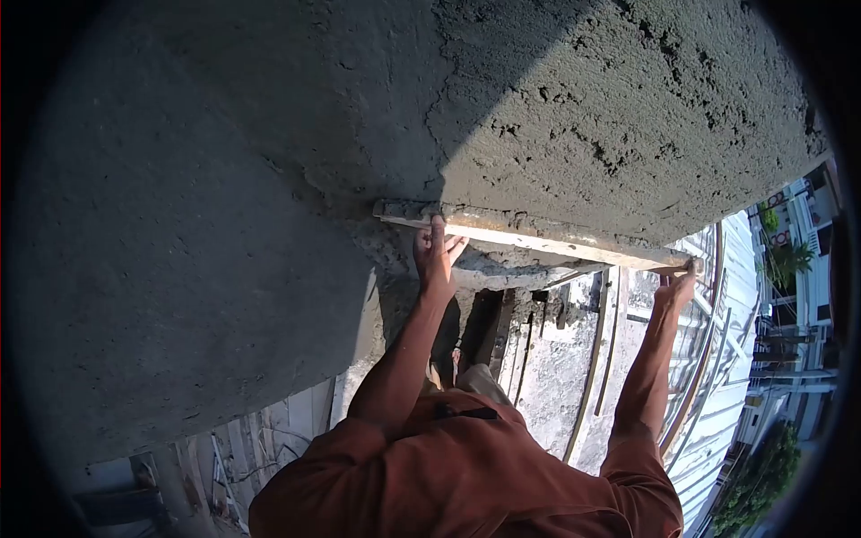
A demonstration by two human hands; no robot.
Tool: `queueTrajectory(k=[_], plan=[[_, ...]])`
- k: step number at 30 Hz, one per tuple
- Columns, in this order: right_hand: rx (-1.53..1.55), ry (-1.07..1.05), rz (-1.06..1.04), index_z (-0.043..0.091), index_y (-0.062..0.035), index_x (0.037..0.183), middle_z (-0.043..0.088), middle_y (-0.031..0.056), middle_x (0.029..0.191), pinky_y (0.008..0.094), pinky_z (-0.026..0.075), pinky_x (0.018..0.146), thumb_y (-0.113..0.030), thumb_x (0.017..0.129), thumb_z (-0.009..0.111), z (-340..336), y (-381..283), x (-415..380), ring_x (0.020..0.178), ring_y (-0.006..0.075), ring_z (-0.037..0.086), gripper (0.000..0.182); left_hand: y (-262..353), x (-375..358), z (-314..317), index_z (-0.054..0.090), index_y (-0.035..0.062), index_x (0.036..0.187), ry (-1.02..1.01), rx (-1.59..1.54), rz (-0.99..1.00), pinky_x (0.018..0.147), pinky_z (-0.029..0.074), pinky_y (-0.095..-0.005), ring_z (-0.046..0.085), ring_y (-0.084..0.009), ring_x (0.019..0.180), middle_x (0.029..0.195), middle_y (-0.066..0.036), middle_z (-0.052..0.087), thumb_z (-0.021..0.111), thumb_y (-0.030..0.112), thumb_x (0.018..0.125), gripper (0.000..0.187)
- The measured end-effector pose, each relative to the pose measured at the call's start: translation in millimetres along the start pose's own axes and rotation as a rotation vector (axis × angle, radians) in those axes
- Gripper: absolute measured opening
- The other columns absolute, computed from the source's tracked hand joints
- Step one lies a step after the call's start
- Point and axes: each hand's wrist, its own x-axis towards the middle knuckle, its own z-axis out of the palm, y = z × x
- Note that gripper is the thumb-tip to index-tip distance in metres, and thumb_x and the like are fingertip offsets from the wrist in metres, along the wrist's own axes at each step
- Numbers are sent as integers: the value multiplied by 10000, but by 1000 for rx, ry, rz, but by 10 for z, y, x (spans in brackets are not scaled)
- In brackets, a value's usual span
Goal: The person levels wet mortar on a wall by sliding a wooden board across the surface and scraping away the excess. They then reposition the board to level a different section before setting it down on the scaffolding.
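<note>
A long wooden straightedge (556, 241), smeared with mortar, lies flat along the lower edge of the rough, freshly plastered wall (592, 125). My left hand (436, 254) grips it near its left end, thumb up on the face and fingers underneath. At the far right end my right hand (679, 285) is closed around the same board. The board's upper edge touches the grey mortar, and some mortar sits along it. Part of the fingers of both hands is hidden by the wood.
A shaded plastered wall (197, 233) meets the sunlit one at a corner on the left. Below are mortar-splashed planks (592, 359) and my feet. Corrugated metal roofing (731, 296) slopes away right, with buildings and trees (762, 475) beyond. Scrap wood (224, 466) lies lower left.
</note>
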Motion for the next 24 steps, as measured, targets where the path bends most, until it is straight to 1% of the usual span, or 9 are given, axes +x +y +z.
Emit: queueTrajectory(k=[2,6,7,10,16,18,19,23,24], plan=[[97,-68,-10,587,-23,1107,549,116,1111,493,488,830,-304,874,626,-160,299,202,996,320,562,367,87,37,-33,433,-16,1070,32,53,30,873,530,-447,594,-362,976,1076,-149,495,602,381,901,463],[117,58,-6,501,-21,1218,507,156,1181,555,496,844,-273,899,589,-219,-17,463,1036,363,551,416,32,-163,397,405,-27,1147,-74,66,98,865,524,-465,591,-316,1009,1097,-173,479,605,376,900,513],[112,54,-40,502,-27,1197,503,149,1168,551,494,844,-275,897,586,-287,-99,667,1041,357,547,397,118,-395,703,404,0,1069,109,4,1,835,548,-402,598,-294,956,1024,-123,494,614,343,902,435],[46,-23,-62,492,-23,1181,504,133,1116,517,507,831,-223,911,557,-200,-330,652,1033,341,544,343,-36,-373,718,392,5,1193,-33,-61,76,804,554,-375,599,-250,899,1092,-121,520,609,278,914,447],[78,47,80,547,-4,1105,527,127,1099,487,517,824,-245,887,598,-166,185,287,981,314,558,329,190,-40,222,430,-16,1077,6,61,79,838,549,-400,596,-309,977,1042,-159,502,599,343,911,430],[100,11,58,570,-18,1089,534,122,1085,485,517,837,-253,888,602,-98,303,104,995,315,554,310,297,-7,64,427,-32,1022,81,46,66,801,559,-409,595,-238,866,975,-138,512,596,301,919,387],[64,-5,37,518,-67,1187,509,142,1144,500,499,855,-242,921,531,-76,273,72,1040,342,538,319,310,-4,147,427,-32,1022,75,47,68,801,559,-409,595,-238,866,975,-138,512,596,301,919,387],[140,80,56,522,-65,1173,512,118,1146,508,495,855,-245,936,511,-130,-157,253,1036,335,541,298,341,-316,668,448,-11,1085,-64,78,164,829,551,-415,595,-291,964,1035,-142,494,597,315,917,396],[150,33,41,475,-46,1237,474,152,1183,573,480,857,-250,938,502,-112,-261,322,1060,371,511,363,389,-350,763,456,-7,1069,-69,68,180,824,552,-413,595,-282,956,1029,-136,497,600,309,916,380]])
